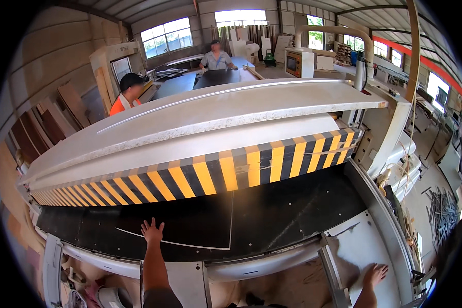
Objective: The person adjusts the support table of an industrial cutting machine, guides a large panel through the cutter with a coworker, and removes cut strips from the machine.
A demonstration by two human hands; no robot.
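My left hand (153,231) is open, fingers spread, over the near edge of a dark board (190,218). Whether its palm presses on the board, I cannot tell. Pale lines mark the board's near edge and right side, and its far part runs beneath the beam. The board lies on the black bed (297,205) of a large panel-cutting machine. My right hand (376,274) rests with its fingers laid out on a pale side table (367,246) at the right, holding nothing.
A yellow-and-black striped beam (226,172) spans the bed, under a long pale cover (215,105). Behind it, one person (126,97) in orange stands left and another (218,59) farther back by dark panels. A metal rail (380,220) borders the right side.
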